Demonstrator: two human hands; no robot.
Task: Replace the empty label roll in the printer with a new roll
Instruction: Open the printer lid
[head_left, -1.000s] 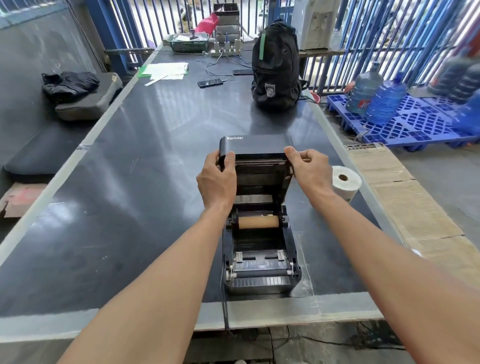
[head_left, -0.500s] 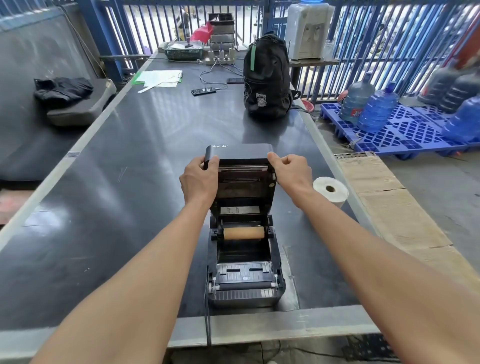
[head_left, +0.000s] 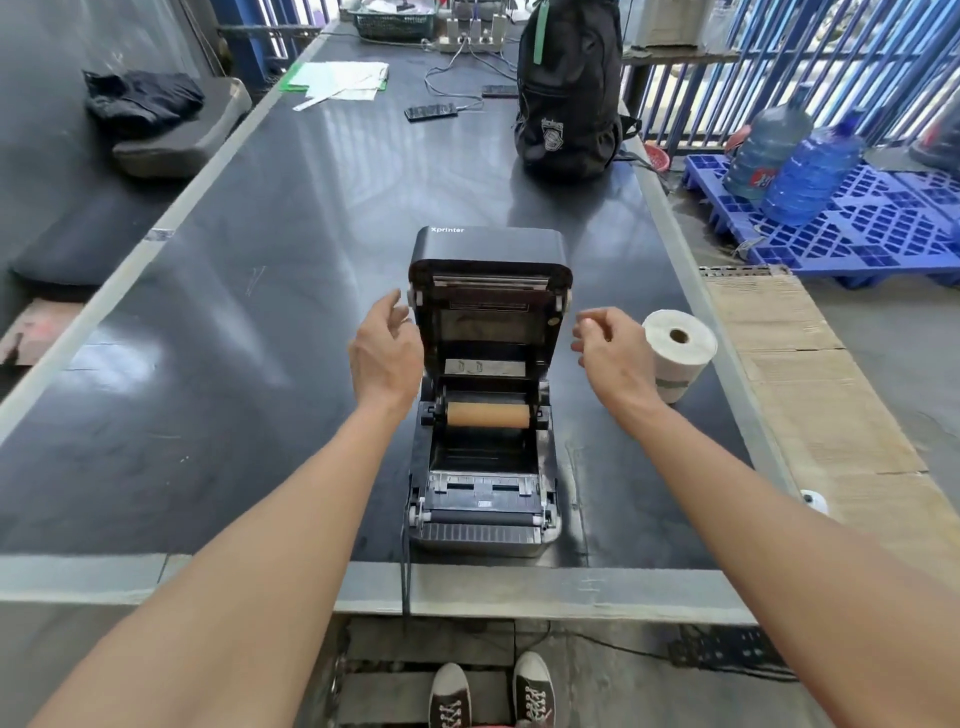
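Done: black plastic label printer (head_left: 485, 493) stands lid-open.
Pending: empty brown cardboard core (head_left: 488, 414) inside; white label roll (head_left: 678, 358) untouched on desk (head_left: 260, 364).
Hands: left hand (head_left: 387, 345), right hand (head_left: 610, 343) loose, empty.

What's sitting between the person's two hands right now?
The printer's raised lid stands between the left hand and the right hand; neither touches it, as the head view shows.

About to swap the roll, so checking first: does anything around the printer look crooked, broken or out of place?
Nothing stands out. The lid stands open and square, the bare cardboard core sits level inside the printer, and the new roll stands on end to its right.
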